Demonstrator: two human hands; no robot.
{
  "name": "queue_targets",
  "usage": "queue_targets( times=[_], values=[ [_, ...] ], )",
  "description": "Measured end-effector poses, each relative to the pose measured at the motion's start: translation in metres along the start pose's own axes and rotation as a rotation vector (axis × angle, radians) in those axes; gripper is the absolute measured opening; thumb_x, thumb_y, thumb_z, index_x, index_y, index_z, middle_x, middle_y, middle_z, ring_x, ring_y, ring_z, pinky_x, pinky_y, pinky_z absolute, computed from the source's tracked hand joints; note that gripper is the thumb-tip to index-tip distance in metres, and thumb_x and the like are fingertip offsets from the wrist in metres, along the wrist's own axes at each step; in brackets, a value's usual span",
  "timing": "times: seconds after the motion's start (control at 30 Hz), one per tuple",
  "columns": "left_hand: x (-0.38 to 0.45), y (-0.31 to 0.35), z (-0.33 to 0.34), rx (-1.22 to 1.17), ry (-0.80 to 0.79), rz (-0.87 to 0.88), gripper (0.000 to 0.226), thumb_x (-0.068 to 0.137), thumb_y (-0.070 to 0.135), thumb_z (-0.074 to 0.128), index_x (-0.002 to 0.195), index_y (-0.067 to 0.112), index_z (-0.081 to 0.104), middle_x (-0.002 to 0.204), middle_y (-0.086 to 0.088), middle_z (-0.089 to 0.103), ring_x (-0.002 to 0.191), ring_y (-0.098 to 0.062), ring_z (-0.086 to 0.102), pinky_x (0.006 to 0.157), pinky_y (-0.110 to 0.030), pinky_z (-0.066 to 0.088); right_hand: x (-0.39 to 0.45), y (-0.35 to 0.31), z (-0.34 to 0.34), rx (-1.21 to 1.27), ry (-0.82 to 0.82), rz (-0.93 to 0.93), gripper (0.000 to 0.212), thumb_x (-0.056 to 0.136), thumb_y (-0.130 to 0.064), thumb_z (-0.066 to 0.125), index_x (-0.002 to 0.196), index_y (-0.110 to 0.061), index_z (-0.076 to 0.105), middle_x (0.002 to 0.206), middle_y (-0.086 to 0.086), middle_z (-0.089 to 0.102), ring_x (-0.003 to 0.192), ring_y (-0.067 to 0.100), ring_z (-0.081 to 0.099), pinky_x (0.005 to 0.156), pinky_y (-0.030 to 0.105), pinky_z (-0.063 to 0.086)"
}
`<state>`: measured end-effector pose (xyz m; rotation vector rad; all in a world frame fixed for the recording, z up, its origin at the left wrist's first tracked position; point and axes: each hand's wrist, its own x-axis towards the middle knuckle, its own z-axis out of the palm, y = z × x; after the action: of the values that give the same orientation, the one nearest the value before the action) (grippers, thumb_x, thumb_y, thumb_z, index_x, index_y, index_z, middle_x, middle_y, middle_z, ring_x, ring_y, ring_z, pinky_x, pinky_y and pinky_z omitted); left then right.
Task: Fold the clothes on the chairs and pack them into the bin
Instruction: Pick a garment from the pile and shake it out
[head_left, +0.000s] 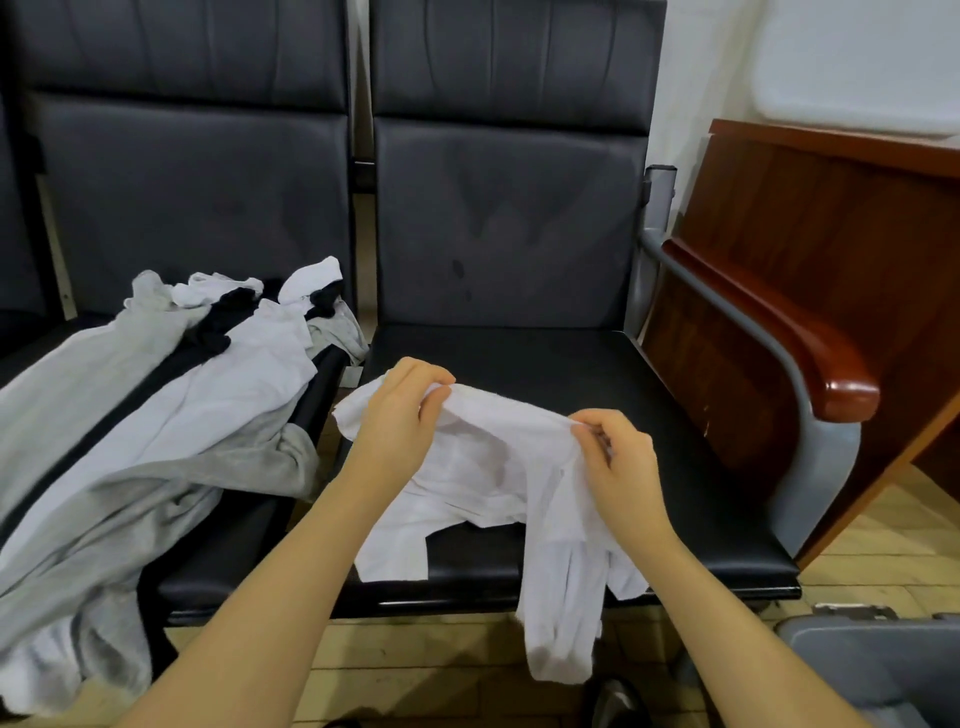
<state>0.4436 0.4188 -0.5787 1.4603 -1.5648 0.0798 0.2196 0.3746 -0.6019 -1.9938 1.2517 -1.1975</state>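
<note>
A white shirt (488, 483) is held up over the black seat of the right chair (675, 467). My left hand (400, 415) pinches its upper edge on the left, and my right hand (618, 467) pinches the same edge on the right. The cloth sags between them, with one part draped on the seat and a long part hanging past the seat's front edge. A heap of grey, white and black clothes (156, 405) lies on the left chair and spills over its front. The grey bin (872, 665) shows at the bottom right corner, only partly in view.
A wooden desk (831, 249) stands to the right of the chairs, close behind the chair's red-brown armrest (810, 353). The floor is yellowish tile (415, 660). A dark shoe (618, 701) shows at the bottom edge beside the bin.
</note>
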Motion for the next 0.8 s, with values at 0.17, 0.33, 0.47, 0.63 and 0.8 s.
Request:
queue_targets(
  times=[0.17, 0.33, 0.47, 0.63, 0.8],
  values=[
    [-0.004, 0.003, -0.019, 0.049, 0.016, 0.031, 0.019, 0.091, 0.014, 0.06, 0.105, 0.004, 0.066, 0.095, -0.007, 0.061, 0.082, -0.011, 0.051, 0.075, -0.013, 0.038, 0.004, -0.025, -0.014, 0.088, 0.14, -0.118, 0.014, 0.094, -0.012, 0.052, 0.1, -0.023, 0.059, 0.098, -0.002, 0.063, 0.094, 0.013, 0.059, 0.084, 0.025, 0.047],
    [-0.012, -0.003, -0.032, 0.132, 0.011, 0.025, 0.025, 0.091, 0.031, 0.051, 0.092, 0.009, 0.064, 0.087, 0.006, 0.051, 0.078, -0.011, 0.049, 0.066, -0.023, 0.041, 0.011, -0.018, -0.011, -0.14, -0.039, -0.047, 0.011, 0.095, -0.014, 0.054, 0.101, -0.019, 0.062, 0.088, -0.013, 0.054, 0.09, 0.011, 0.054, 0.093, 0.036, 0.046],
    [-0.023, -0.008, -0.034, 0.043, -0.038, -0.091, 0.005, 0.094, 0.013, 0.055, 0.09, 0.011, 0.057, 0.091, 0.006, 0.05, 0.076, -0.005, 0.047, 0.066, -0.018, 0.038, 0.0, -0.003, -0.002, -0.251, -0.259, -0.081, 0.006, 0.093, -0.023, 0.059, 0.093, -0.029, 0.06, 0.086, -0.018, 0.048, 0.087, 0.008, 0.051, 0.091, 0.037, 0.045],
    [-0.032, -0.004, -0.031, -0.151, -0.074, -0.322, 0.012, 0.095, 0.018, 0.054, 0.085, 0.025, 0.056, 0.079, -0.002, 0.061, 0.065, -0.013, 0.053, 0.057, -0.012, 0.039, -0.018, 0.01, 0.004, -0.363, -0.3, -0.002, 0.032, 0.091, -0.041, 0.058, 0.122, -0.035, 0.052, 0.11, -0.02, 0.04, 0.108, 0.007, 0.038, 0.093, 0.024, 0.021],
    [-0.035, 0.0, -0.02, -0.216, -0.085, -0.358, 0.014, 0.097, 0.018, 0.051, 0.105, 0.016, 0.062, 0.085, -0.011, 0.063, 0.065, -0.013, 0.054, 0.061, -0.019, 0.044, -0.029, 0.026, 0.003, -0.37, -0.316, 0.192, 0.056, 0.088, -0.054, 0.057, 0.137, -0.033, 0.038, 0.121, -0.014, 0.045, 0.121, 0.011, 0.036, 0.102, 0.03, 0.016]
  ],
)
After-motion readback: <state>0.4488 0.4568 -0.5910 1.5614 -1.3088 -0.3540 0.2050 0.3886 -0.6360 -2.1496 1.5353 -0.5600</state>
